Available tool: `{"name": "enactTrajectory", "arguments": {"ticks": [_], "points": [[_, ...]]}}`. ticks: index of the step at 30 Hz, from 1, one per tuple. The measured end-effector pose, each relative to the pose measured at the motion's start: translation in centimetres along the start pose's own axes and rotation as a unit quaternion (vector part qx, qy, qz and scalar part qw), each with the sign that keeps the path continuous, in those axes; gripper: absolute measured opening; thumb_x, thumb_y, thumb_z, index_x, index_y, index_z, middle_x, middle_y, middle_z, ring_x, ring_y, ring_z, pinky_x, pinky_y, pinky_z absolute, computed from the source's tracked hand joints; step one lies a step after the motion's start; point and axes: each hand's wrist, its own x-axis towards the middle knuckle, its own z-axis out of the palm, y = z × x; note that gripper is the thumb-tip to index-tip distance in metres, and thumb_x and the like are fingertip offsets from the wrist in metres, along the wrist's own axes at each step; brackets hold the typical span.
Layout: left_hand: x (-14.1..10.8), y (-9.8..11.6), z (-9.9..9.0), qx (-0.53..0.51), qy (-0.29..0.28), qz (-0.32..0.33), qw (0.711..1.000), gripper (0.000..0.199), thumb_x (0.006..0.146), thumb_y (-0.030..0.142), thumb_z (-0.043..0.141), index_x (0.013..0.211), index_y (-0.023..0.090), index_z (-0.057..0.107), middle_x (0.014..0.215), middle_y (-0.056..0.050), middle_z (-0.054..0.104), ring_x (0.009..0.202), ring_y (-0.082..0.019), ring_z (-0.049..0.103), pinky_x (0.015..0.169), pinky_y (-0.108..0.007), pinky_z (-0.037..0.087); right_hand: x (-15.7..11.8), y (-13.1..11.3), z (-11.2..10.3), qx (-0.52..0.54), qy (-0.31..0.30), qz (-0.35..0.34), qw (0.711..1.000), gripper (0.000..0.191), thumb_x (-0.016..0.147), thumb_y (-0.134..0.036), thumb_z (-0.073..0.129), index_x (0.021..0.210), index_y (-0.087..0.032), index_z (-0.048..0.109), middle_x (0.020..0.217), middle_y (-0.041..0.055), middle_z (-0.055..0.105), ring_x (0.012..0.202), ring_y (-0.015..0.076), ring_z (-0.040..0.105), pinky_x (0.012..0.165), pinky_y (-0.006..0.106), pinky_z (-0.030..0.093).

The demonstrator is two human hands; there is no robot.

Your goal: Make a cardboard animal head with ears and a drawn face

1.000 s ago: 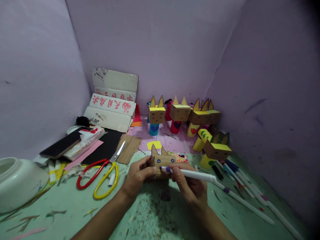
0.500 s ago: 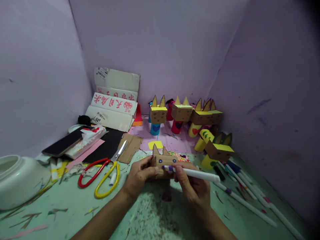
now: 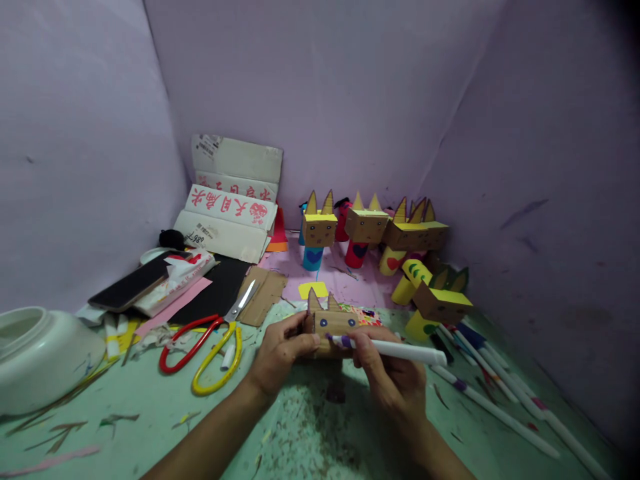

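My left hand grips the left side of a small cardboard box head with two pointed ears and two dark drawn eyes. A white marker with a purple tip section sits in my right hand, its point at the box's front face below the eyes. Some right-hand fingers also rest by the box's right side. Behind it lie a yellow paper piece and a patterned colourful scrap. The box's right edge is partly hidden by my right hand.
Finished-looking cardboard-headed figures stand at the back and right. Scissors with red and yellow handles lie left, near a cardboard piece, a phone and a white pot. Several markers lie right.
The whole view has shifted slightly, moving the scene a little to the right. The marker's tip stays at the box's face, and both hands keep their holds.
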Motion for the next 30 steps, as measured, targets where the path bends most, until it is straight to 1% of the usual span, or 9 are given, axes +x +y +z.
{"name": "enactTrajectory", "arguments": {"ticks": [4, 12, 18, 24, 27, 30], "points": [[-0.09, 0.12, 0.04, 0.003, 0.009, 0.001, 1.0, 0.044, 0.064, 0.025, 0.065, 0.108, 0.018, 0.067, 0.099, -0.004, 0.071, 0.091, -0.025, 0.063, 0.074, -0.03, 0.049, -0.16, -0.11, -0.02, 0.008, 0.005, 0.011, 1.0, 0.013, 0.085, -0.017, 0.055, 0.078, -0.02, 0.065, 0.064, -0.0013, 0.062, 0.052, 0.0121, 0.053, 0.051, 0.024, 0.041], [-0.14, 0.08, -0.03, 0.004, 0.002, 0.001, 1.0, 0.045, 0.065, 0.026, 0.064, 0.109, 0.017, 0.066, 0.101, -0.005, 0.071, 0.091, -0.025, 0.063, 0.076, -0.031, 0.049, -0.26, 0.12, 0.04, 0.007, 0.003, 0.005, 1.0, 0.011, 0.084, -0.018, 0.057, 0.081, -0.021, 0.067, 0.061, -0.0019, 0.061, 0.05, 0.012, 0.053, 0.049, 0.024, 0.043], [-0.17, 0.02, -0.06, -0.001, -0.008, 0.001, 1.0, 0.047, 0.066, 0.025, 0.063, 0.113, 0.015, 0.064, 0.106, -0.007, 0.07, 0.1, -0.03, 0.061, 0.084, -0.037, 0.048, -0.17, 0.26, 0.22, 0.016, 0.008, 0.019, 1.0, 0.011, 0.083, -0.021, 0.058, 0.08, -0.02, 0.068, 0.06, -0.0004, 0.062, 0.049, 0.0136, 0.055, 0.049, 0.027, 0.045], [-0.08, 0.13, -0.02, -0.006, -0.015, 0.001, 1.0, 0.047, 0.066, 0.026, 0.064, 0.111, 0.015, 0.064, 0.108, -0.008, 0.069, 0.103, -0.031, 0.06, 0.085, -0.038, 0.049, -0.32, 0.04, 0.3, 0.038, 0.009, 0.049, 0.998, 0.01, 0.083, -0.023, 0.059, 0.081, -0.021, 0.069, 0.059, -0.0008, 0.06, 0.05, 0.014, 0.053, 0.05, 0.028, 0.045], [-0.04, 0.06, 0.01, -0.011, -0.012, 0.0, 1.0, 0.048, 0.064, 0.026, 0.064, 0.111, 0.015, 0.064, 0.109, -0.008, 0.069, 0.104, -0.031, 0.06, 0.084, -0.038, 0.049, -0.39, -0.16, 0.38, 0.07, 0.031, 0.069, 0.995, 0.011, 0.084, -0.024, 0.059, 0.08, -0.021, 0.069, 0.058, -0.0016, 0.057, 0.051, 0.0133, 0.053, 0.05, 0.027, 0.044], [-0.07, -0.18, -0.11, -0.007, 0.006, -0.007, 1.0, 0.05, 0.064, 0.026, 0.064, 0.112, 0.014, 0.063, 0.106, -0.009, 0.069, 0.099, -0.03, 0.061, 0.076, -0.034, 0.05, -0.1, -0.27, 0.13, 0.116, 0.094, 0.095, 0.984, 0.012, 0.088, -0.028, 0.055, 0.09, -0.024, 0.066, 0.06, -0.0029, 0.058, 0.049, 0.0113, 0.052, 0.046, 0.023, 0.043]]}}
